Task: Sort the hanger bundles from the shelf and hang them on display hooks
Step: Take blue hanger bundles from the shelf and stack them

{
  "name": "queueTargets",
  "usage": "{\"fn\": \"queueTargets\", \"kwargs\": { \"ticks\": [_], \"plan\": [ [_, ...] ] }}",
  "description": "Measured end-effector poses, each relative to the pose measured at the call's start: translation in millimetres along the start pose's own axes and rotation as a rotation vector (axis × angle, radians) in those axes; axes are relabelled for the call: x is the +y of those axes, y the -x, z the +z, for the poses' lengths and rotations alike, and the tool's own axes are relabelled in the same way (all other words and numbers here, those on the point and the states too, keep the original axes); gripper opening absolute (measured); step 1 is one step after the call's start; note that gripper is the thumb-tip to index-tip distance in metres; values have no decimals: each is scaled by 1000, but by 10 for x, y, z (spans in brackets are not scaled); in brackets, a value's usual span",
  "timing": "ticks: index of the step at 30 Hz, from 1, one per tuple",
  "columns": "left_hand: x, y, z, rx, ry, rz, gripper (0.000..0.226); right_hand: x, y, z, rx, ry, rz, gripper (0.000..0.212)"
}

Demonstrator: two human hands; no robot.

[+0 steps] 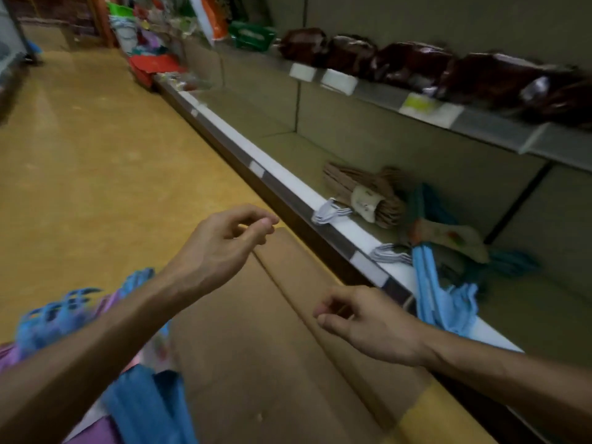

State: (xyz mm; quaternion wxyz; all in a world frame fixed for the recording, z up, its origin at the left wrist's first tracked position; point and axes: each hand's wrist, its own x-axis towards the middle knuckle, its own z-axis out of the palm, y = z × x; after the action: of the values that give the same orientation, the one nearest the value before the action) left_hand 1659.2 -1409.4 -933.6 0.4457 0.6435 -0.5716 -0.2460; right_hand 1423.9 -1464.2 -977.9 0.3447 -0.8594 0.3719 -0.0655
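I hold both hands empty with fingers loosely curled, left hand (pixel 224 248) and right hand (pixel 368 325) apart; hanger bundles (pixel 445 283) lie on the shelf (pixel 346 225) just beyond my right hand.

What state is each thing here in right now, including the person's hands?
Left hand: held over the cardboard, fingers loosely curled, holding nothing.
Right hand: held near the shelf edge, fingers loosely curled, holding nothing.
Brown hanger bundle: lying flat on the lower shelf.
Blue hanger bundle: lying on the shelf, overhanging its edge.
Cardboard: flattened on the floor.
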Motion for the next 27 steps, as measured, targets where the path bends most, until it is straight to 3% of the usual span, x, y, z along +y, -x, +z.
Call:
{"fn": "queueTargets", "kwargs": {
  "ticks": [7,12,14,16,19,24,27],
  "plan": [
    [311,-354,783,-99,112,59,17,831,362,-555,369,-202,235,6],
    [343,-554,1337,-230,132,3,18,1497,356,-1065,624,-52,499,6],
    [328,-597,1540,-269,136,-19,17,1777,317,-1228,580,-14,687,21],
    [319,-641,1705,-299,127,-21,16,1966,274,-1274,514,-148,792,33],
    [317,-704,1864,-323,106,-20,16,2102,204,-1250,516,-367,837,28],
    [340,-759,2030,-340,105,-38,15,2188,2,-1291,524,-445,975,30],
    [356,-794,2088,-338,109,-37,15,2211,-43,-1310,433,-478,1040,27]
  ]
}}
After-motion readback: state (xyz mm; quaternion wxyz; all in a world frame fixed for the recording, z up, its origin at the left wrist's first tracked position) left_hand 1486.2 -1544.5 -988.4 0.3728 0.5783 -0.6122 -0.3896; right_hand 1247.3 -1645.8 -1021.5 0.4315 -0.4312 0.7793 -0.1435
